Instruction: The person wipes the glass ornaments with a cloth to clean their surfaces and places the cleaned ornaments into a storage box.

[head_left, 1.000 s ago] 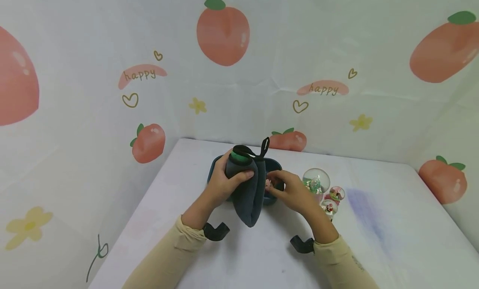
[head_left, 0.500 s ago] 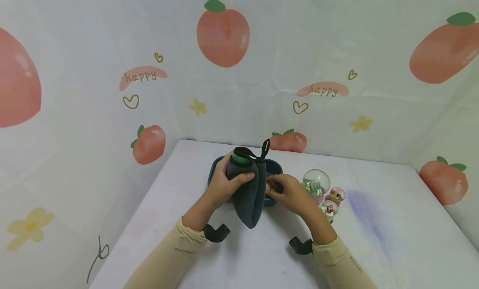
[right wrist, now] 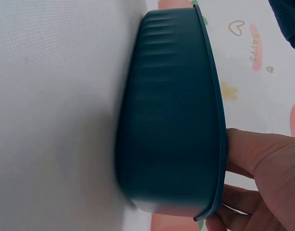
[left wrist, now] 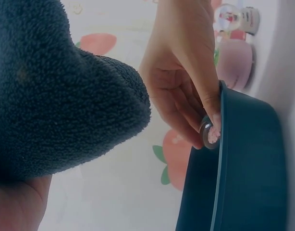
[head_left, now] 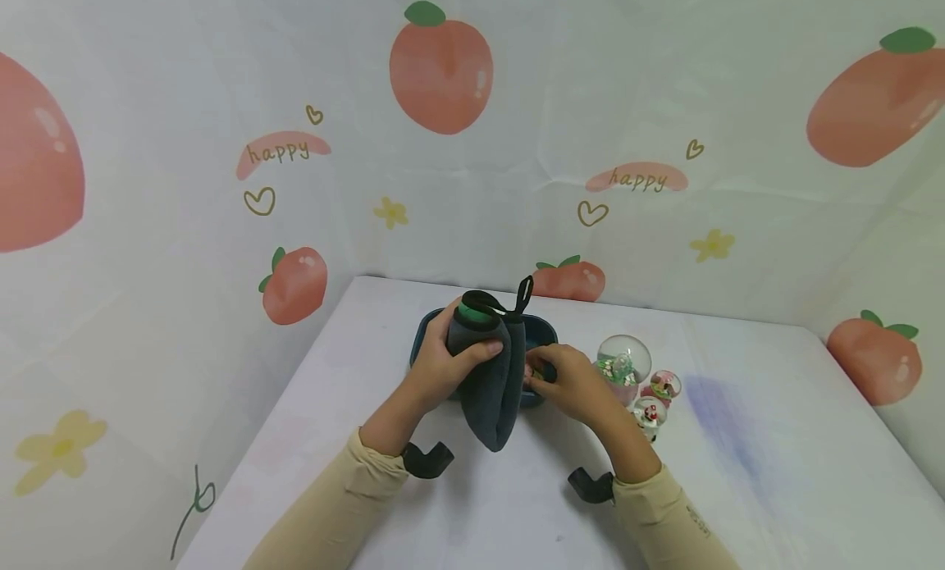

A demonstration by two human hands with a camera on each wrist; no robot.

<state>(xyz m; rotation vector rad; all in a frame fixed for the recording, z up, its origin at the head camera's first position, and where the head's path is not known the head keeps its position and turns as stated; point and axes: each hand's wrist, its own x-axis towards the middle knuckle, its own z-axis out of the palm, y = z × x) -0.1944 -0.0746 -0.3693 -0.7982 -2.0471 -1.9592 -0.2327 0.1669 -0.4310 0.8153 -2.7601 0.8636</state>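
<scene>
My left hand grips a dark blue-grey towel, thumb across its front. The towel has a black hem and hanging loop; a green patch shows in its folded top. Beneath it, a dark teal basin stands on the table, partly hidden by the towel. My right hand reaches over the basin's right side and pinches a small snow globe with pink inside. In the left wrist view the globe sits between thumb and fingers, right at the basin's rim. The right wrist view shows the basin's outer wall, with fingers behind the rim.
Just right of my right hand stand a large snow globe and two smaller ones, a pink-based globe and a white one. The white table meets a fruit-printed backdrop at the back and left.
My right hand has dipped slightly over the basin with the small snow globe. The left hand keeps hold of the towel in much the same place.
</scene>
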